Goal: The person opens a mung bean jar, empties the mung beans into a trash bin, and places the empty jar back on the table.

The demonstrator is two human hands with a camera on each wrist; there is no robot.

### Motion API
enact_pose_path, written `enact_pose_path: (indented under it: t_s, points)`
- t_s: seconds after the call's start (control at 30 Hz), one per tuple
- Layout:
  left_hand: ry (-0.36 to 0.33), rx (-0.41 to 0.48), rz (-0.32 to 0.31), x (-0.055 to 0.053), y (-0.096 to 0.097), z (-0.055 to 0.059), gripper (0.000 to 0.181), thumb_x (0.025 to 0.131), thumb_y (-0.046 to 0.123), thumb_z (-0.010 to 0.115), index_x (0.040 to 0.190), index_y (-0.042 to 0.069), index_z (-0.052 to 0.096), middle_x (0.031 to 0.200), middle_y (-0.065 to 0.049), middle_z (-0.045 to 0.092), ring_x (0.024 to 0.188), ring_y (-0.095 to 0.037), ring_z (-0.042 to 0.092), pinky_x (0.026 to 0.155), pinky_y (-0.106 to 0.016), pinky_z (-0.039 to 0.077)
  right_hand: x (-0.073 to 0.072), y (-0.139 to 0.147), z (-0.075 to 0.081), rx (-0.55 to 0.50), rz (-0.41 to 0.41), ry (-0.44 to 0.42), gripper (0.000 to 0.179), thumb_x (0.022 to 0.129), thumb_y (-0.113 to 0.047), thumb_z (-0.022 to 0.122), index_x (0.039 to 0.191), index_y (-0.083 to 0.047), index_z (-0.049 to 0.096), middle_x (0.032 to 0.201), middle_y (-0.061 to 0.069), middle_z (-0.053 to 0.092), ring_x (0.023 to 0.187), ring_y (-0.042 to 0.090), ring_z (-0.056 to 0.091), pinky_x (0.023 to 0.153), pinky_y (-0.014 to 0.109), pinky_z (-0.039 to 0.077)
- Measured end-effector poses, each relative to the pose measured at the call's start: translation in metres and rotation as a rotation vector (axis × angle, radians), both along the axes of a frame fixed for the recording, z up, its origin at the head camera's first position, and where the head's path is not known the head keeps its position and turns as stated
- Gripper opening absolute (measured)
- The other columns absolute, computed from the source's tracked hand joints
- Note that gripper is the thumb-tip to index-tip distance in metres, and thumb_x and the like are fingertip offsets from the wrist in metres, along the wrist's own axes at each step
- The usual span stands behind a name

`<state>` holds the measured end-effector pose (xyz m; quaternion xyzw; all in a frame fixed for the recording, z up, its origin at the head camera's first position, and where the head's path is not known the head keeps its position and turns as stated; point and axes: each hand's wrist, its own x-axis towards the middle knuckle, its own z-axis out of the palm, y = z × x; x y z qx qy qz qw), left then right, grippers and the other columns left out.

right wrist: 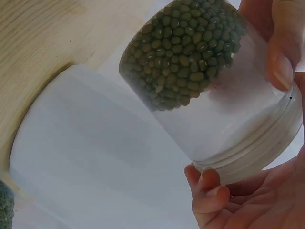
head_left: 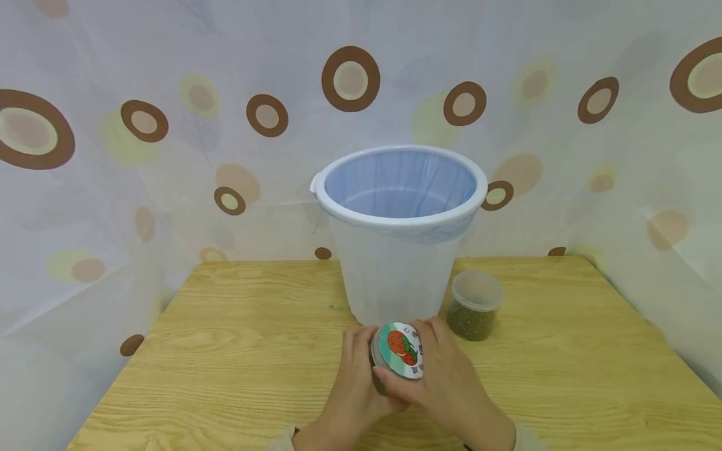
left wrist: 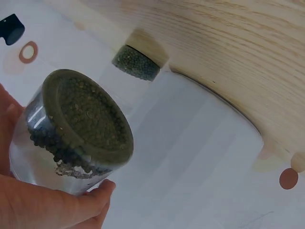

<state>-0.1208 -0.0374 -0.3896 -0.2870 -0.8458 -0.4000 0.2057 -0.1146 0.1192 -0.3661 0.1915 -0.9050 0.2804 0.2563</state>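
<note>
Jar (left wrist: 88,119) of green beans, tilted and raised off the wooden surface (head_left: 237,351), clasped between left grip (head_left: 352,379) and right grip (head_left: 448,385), fingers of both curled round it. Picture lid (head_left: 400,349) on top, between the two grips. Just beyond them, white bucket (head_left: 395,269); past the right grip, to its right, part-filled clear tub (head_left: 474,310).

Two clear jars (right wrist: 209,121) (head_left: 476,300), one printed lid (head_left: 399,351), one white bucket (head_left: 395,269), one wooden tabletop (head_left: 242,363)

Illeg. chars (head_left: 415,369) on jar lid (head_left: 399,349)
</note>
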Motion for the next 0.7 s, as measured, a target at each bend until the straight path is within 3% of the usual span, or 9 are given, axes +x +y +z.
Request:
enact_pose_path:
  t_s: [0.1,0.27,0.5,0.7]
  points:
    - [-0.028,-0.039,0.006,0.0008,0.0008,-0.0008,0.090,0.062,0.018,0.091,0.130,-0.001,0.035,0.122,-0.009,0.035,0.111,-0.018,0.041,0.094,-0.031,0.047,0.0004,0.0004,0.0020,-0.021,-0.027,-0.034,0.065,0.075,-0.054,0.074,0.108,-0.001,0.054,0.095,-0.001,0.046,0.076,0.005,0.046,0.058,0.019,0.046]
    - [-0.003,-0.091,0.037,0.0006,0.0019,-0.0040,0.090,0.062,0.024,0.091,0.129,0.001,0.036,0.120,-0.006,0.038,0.108,-0.016,0.040,0.091,-0.030,0.047,0.0006,0.0008,0.0046,-0.029,-0.049,-0.041,0.064,0.073,-0.052,0.077,0.107,-0.002,0.056,0.094,-0.001,0.047,0.074,0.005,0.047,0.056,0.019,0.045]
    - [-0.040,-0.049,0.039,0.0005,0.0031,-0.0059,0.088,0.059,0.020,0.090,0.129,0.003,0.039,0.115,-0.004,0.043,0.103,-0.014,0.044,0.089,-0.029,0.048,0.0008,0.0031,0.0043,-0.021,-0.023,0.004,0.067,0.074,-0.054,0.075,0.108,0.000,0.057,0.097,-0.001,0.048,0.076,0.006,0.048,0.057,0.019,0.046]
    - [-0.023,-0.017,0.034,0.0002,0.0033,-0.0067,0.087,0.056,0.018,0.090,0.126,0.005,0.042,0.111,-0.001,0.045,0.100,-0.011,0.046,0.086,-0.028,0.049,-0.0004,0.0045,0.0029,-0.002,-0.011,0.083,0.069,0.077,-0.061,0.069,0.106,0.001,0.058,0.097,0.000,0.048,0.076,0.006,0.048,0.055,0.018,0.046]
